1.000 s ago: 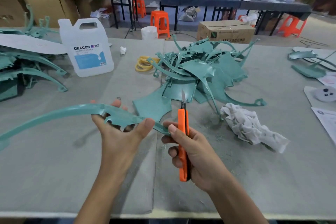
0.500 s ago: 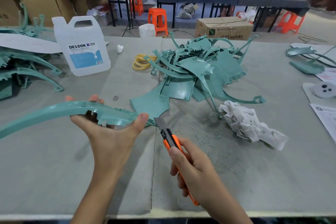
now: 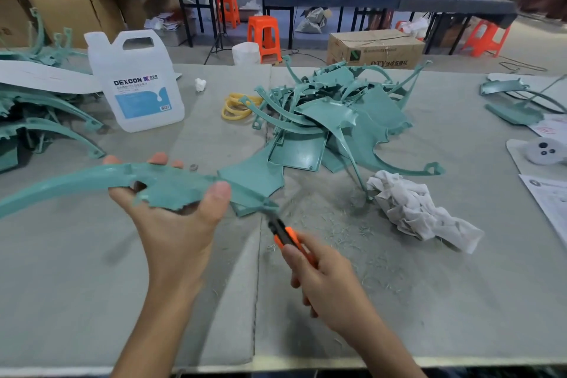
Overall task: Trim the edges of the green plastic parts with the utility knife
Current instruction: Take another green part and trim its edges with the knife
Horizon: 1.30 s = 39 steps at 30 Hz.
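Your right hand grips the utility knife. Blade now swung from 12 to 11 o'clock, meeting the right tip of the green part, which your left hand clasps at 9 o'clock. Trimming stroke likely starting.

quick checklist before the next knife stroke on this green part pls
1. Hold on the green part: ok, left hand has thumb on top, fingers beneath.
2. Grip on the utility knife: ok, right hand curled round the orange handle.
3. Blade meeting the part's edge: cannot tell, blurred.
4. Left thumb apart from the blade: ok, but close.
5. Stroke path: ok, white rag lies off to the right.
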Tool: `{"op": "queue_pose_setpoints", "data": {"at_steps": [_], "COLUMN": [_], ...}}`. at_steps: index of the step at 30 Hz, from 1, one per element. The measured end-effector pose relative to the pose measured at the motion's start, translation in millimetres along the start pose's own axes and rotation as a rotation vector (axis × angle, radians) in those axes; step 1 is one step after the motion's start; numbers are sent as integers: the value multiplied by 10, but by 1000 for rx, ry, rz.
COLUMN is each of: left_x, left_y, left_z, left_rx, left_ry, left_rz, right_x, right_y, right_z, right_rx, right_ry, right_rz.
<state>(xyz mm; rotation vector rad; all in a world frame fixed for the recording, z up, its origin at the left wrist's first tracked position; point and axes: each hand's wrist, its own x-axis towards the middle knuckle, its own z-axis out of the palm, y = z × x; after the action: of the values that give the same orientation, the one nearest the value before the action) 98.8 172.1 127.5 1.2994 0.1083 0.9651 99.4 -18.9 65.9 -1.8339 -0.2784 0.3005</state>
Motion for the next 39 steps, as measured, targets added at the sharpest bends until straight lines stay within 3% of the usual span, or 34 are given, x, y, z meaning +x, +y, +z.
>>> {"op": "queue_pose_setpoints", "data": {"at_steps": [2, 7, 12, 17, 22, 25, 28, 32, 36, 39], "left_x": [29, 41, 5, -15, -187, -222, -214, -160, -108, -29], "left_y": [89, 174, 71, 108, 128, 91, 61, -82, -293, -486], "left_z": [37, 82, 70, 58, 182, 176, 82, -30, -113, -196], "left_rx": [-27, 92, 159, 101, 44, 129, 172, 190, 316, 452], "left_ry": [-29, -54, -13, -30, -59, -130, -192, -144, -185, -248], "left_rz": [55, 145, 59, -17, -197, -259, -281, -327, -344, -400], "right_x": [20, -7, -123, -40, -9, 8, -19, -69, -117, -68], "right_y": [68, -17, -174, -209, -444, -510, -503, -468, -430, -384], "right_z": [13, -33, 65, -10, -27, -53, -79, -81, -99, -177], "right_rx": [-24, 215, 192, 255, 290, 353, 407, 493, 468, 300], "right_ry": [44, 157, 100, 153, 128, 68, 47, 7, -116, -90], "right_rz": [12, 6, -107, 2, -170, -231, -163, -41, -18, 3]}}
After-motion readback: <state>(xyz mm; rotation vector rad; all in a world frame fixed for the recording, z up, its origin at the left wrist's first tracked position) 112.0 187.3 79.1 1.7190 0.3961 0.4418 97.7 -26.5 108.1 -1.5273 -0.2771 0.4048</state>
